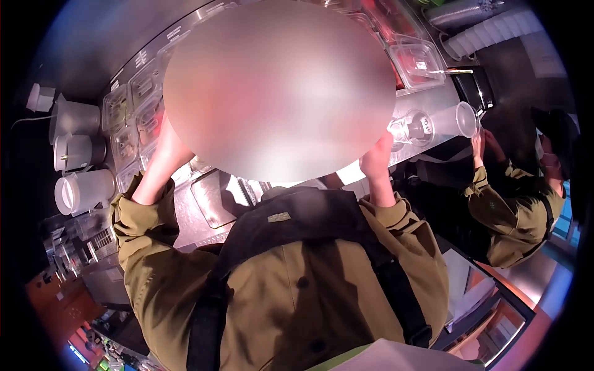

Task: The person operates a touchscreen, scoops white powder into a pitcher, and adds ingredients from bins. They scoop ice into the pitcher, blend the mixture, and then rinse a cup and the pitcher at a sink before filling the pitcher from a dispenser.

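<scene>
A large blurred patch covers the middle of the view and hides the fingers of both hands. My left hand (168, 150) reaches up into the patch from the left; only its wrist and lower part show. Clear lidded food containers (147, 82) are just beside it. On the other side, my right hand (378, 157) also runs into the patch, with its edge and wrist visible. Nearest to it are clear plastic cups (447, 120) on the counter. What either hand touches or holds is hidden.
White plastic buckets (83, 191) stand at the far left. A metal lid or tray (213, 199) lies on the steel counter before me. Another clear container (416, 62) is at the back right. A co-worker's hand (477, 147) is near the cups at right.
</scene>
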The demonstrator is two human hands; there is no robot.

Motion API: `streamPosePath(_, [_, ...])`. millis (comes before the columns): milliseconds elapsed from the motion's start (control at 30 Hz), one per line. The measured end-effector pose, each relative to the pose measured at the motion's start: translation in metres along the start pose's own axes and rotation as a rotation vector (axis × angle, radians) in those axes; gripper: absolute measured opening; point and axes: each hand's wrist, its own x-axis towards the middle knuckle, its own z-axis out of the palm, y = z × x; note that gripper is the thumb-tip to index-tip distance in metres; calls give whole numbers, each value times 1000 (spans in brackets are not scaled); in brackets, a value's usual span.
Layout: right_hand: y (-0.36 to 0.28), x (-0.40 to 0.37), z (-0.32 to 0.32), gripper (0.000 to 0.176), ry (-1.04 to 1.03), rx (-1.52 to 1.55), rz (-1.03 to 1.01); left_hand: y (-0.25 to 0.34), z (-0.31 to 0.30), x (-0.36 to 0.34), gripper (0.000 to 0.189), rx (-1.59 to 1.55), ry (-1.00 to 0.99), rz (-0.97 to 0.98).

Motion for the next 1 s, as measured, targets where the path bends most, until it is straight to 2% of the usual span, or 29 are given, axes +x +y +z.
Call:
streamPosePath(67, [1, 1, -8, 23, 148, 214, 126, 0, 2, -5, 65, -89, 22, 34])
streamPosePath(167, [36, 6, -49, 23, 184, 818, 266, -5, 9, -10, 65, -247, 116, 115])
streamPosePath(267, [38, 8, -73, 21, 331, 909, 239, -14, 16, -23, 67, -337, 208, 108])
streamPosePath(300, [39, 10, -81, 21, 377, 855, 185, -18, 16, -31, 67, -328, 217, 62])
streamPosePath(333, [41, 11, -86, 25, 458, 611, 133, -22, 17, -40, 68, -321, 226, 15])
streamPosePath(400, [54, 22, -90, 26, 476, 356, 80, -24, 20, -56, 68, -408, 324, 49])
streamPosePath(467, [85, 40, -92, 26, 424, 150, 123, -31, 13, -80, 68, -496, 399, 53])
streamPosePath(533, [129, 65, -103, 27, 463, -49, 264, -46, 1, -120, 70, -556, 417, -32])
streamPosePath(567, [139, 66, -102, 27, 410, -71, 272, -44, -6, -141, 71, -616, 464, -54])
streamPosePath(600, [125, 65, -97, 31, 401, -303, 478, -41, -12, -166, 72, -669, 528, -80])
streamPosePath(633, [113, 56, -89, 33, 385, -539, 407, -47, -19, -195, 74, -711, 557, -105])
streamPosePath(667, [90, 46, -68, 35, 412, -786, 220, -55, -24, -226, 76, -756, 589, -125])
streamPosePath(700, [64, 33, -40, 38, 473, -989, 33, -59, -27, -254, 78, -746, 730, -57])
streamPosePath(733, [40, 22, -7, 40, 516, -1079, -119, -64, -31, -287, 78, -757, 807, -19])
streamPosePath(767, [32, 15, 17, 45, 539, -1288, -94, -70, -35, -320, 78, -764, 882, 20])
streamPosePath(800, [43, 17, 32, 44, 441, -1123, -153, -74, -36, -357, 77, -773, 944, 16])
streamPosePath(833, [47, -1, 82, 36, 274, -766, -298, -79, -38, -393, 75, -781, 1007, 12])
streamPosePath(867, [57, -24, 138, 31, 193, -570, -331, -84, -40, -429, 74, -787, 1069, 9])
streamPosePath(933, [82, -82, 256, 32, -212, -278, -276, -103, -51, -499, 74, -789, 1205, -13])
streamPosePath(967, [97, -114, 317, 32, -309, -279, -290, -113, -56, -537, 74, -759, 1254, -70])
streamPosePath(1000, [117, -138, 370, 32, -454, -219, -182, -119, -63, -565, 73, -747, 1367, -151])
